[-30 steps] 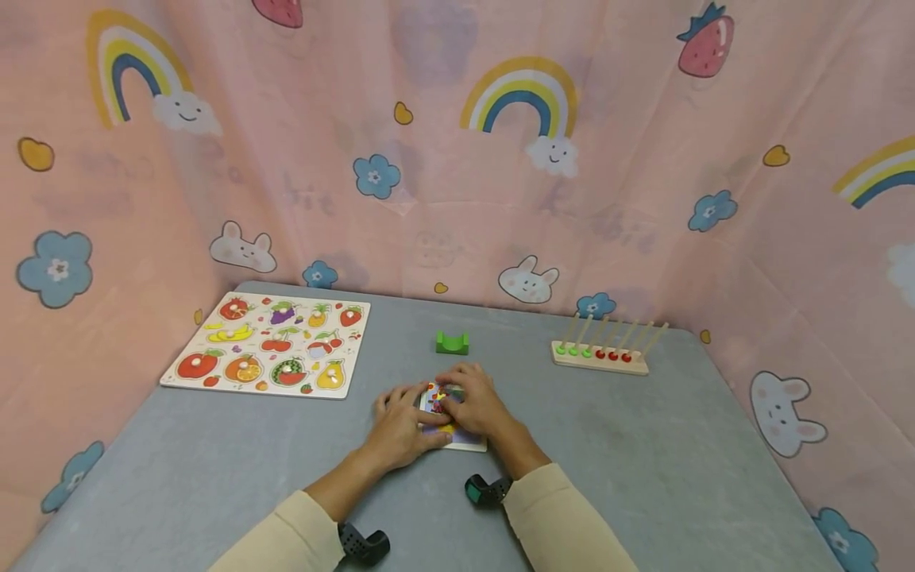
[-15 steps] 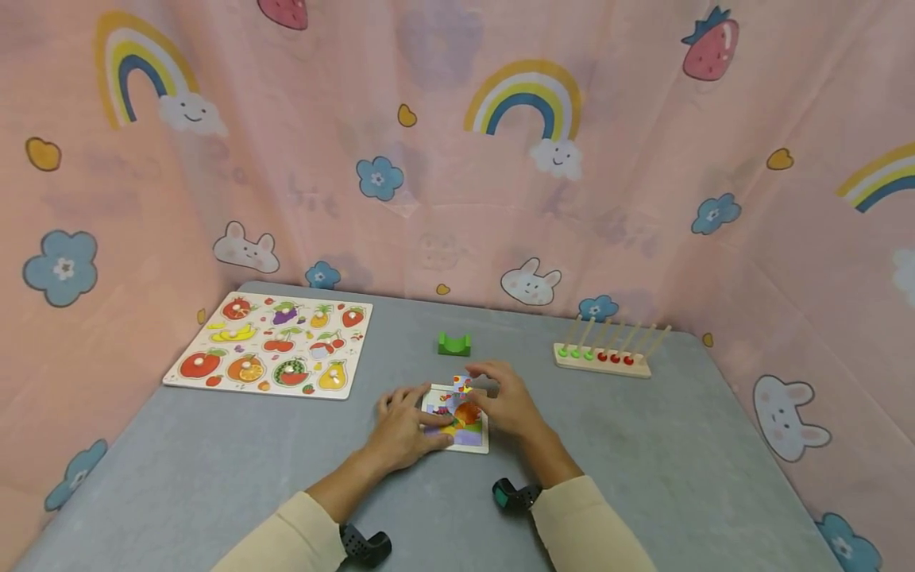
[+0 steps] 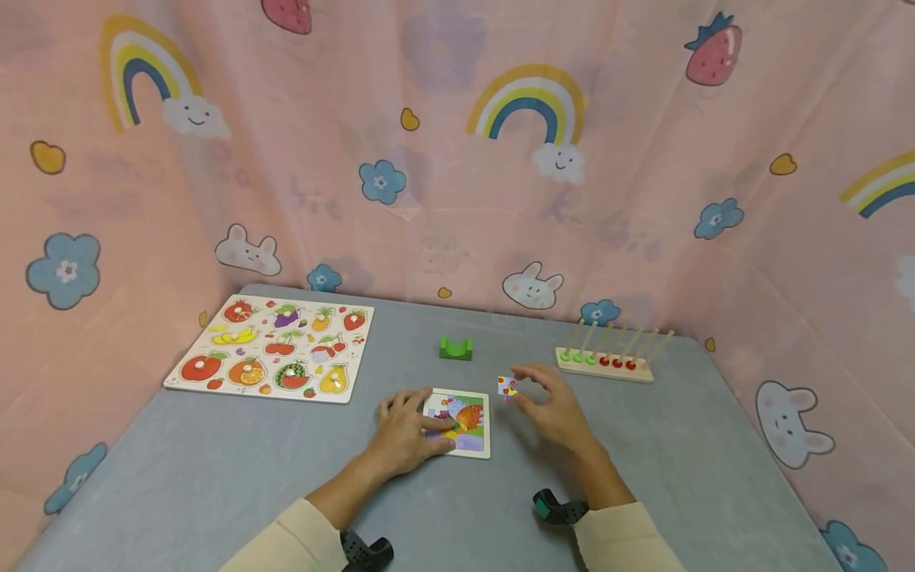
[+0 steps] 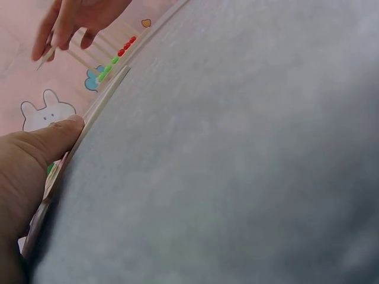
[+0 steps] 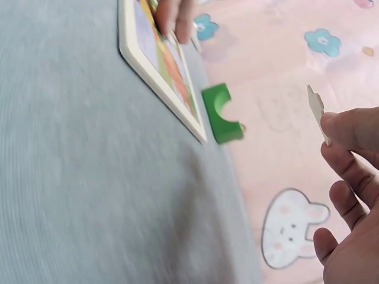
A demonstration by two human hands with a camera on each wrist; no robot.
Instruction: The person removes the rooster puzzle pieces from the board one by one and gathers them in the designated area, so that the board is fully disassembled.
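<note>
A small framed jigsaw puzzle [image 3: 472, 445] lies on the table in front of the person. The left hand [image 3: 403, 435] rests on its left side, thumb along the near edge and fingers over the picture. Up and to the right of the frame, the right hand [image 3: 561, 409] pinches a small puzzle piece [image 3: 506, 387] between thumb and index finger. In the right wrist view the piece [image 5: 317, 112] is seen nearly edge-on, raised off the table, with the other fingers loosely bent. The left wrist view shows the left thumb [image 4: 59, 137] against the frame's edge.
A fruit puzzle board [image 3: 260, 386] lies at the back left. A green block with a curved notch [image 3: 456, 349] stands behind the small puzzle. At the back right is a wooden rack [image 3: 604, 367] with thin pegs and green and red beads. A patterned curtain hangs behind.
The right hand has lifted a piece off the small puzzle and moved right with it, uncovering the picture's right part. The left hand has stayed on the frame.
</note>
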